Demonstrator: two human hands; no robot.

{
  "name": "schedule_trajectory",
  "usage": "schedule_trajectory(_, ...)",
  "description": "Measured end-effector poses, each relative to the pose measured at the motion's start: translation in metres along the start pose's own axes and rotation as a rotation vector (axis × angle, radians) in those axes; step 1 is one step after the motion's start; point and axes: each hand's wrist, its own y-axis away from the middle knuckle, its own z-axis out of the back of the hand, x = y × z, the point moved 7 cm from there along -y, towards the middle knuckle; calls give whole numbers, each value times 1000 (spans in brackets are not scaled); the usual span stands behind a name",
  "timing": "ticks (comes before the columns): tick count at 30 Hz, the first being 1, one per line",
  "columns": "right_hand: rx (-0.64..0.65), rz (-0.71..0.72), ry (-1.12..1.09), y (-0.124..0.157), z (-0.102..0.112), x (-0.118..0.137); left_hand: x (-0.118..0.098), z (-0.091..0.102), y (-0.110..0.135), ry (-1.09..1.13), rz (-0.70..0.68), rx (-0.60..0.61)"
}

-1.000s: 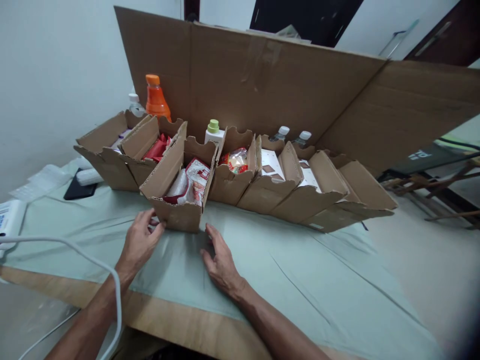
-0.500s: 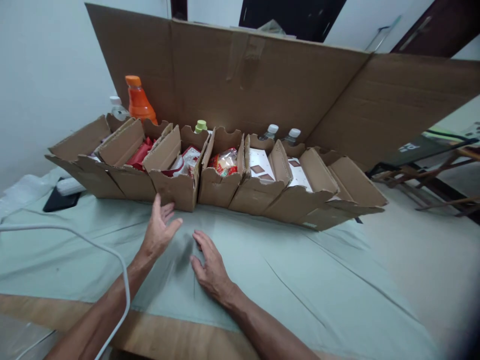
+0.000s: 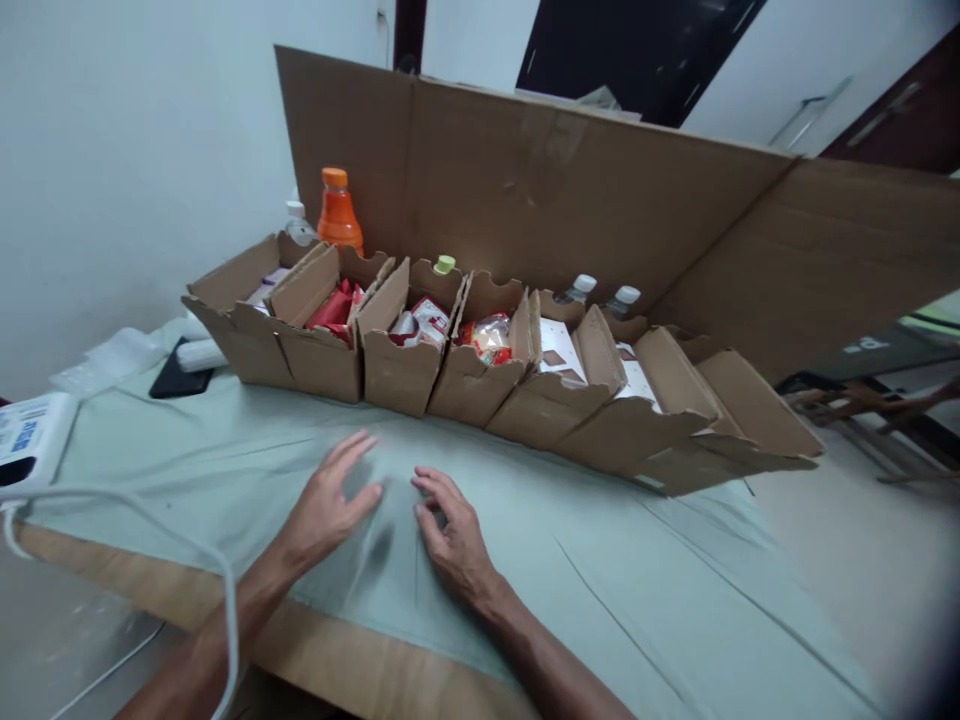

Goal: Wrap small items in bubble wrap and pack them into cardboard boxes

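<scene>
Hands: my left hand [image 3: 326,500] and right hand [image 3: 454,535] are open, empty, over creased cloth [image 3: 600,560].
Ahead: cardboard boxes [image 3: 397,375], scalloped edges, near.

orange bottle [image 3: 337,214], black phone [image 3: 174,378]

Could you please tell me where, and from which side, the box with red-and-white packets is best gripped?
Probably the front wall, from the near side, gripping over the open top edge of the box. Neighbouring boxes crowd both sides and the tall cardboard sheet blocks the back. The left hand and right hand are open nearby.
</scene>
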Motion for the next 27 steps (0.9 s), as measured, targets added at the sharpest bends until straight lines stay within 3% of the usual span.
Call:
schedule_trajectory(3,17,60,-5,-38,8,41,20,53,33,-219,-23,-216)
schedule_trajectory(5,61,88,38,-76,2,71,36,72,51,-291,-43,-308)
schedule_trajectory(9,158,81,230,-160,-32,106,55,74,67,-350,-97,-365)
schedule_trajectory(12,175,-14,400,-204,-57,105,55,70,68,-307,-85,-382)
schedule_trajectory(14,146,-62,434,-218,-67,101,53,73,68,-238,-35,-407)
schedule_trajectory(17,125,-57,407,-210,-74,100,54,81,70,-103,121,-430)
schedule_trajectory(21,121,54,262,-152,-68,115,67,85,79,190,287,-491)
schedule_trajectory(24,126,105,138,-93,-43,129,71,93,83,377,228,-619)
schedule_trajectory(27,120,63,41,-48,5,131,70,98,85,409,178,-659)
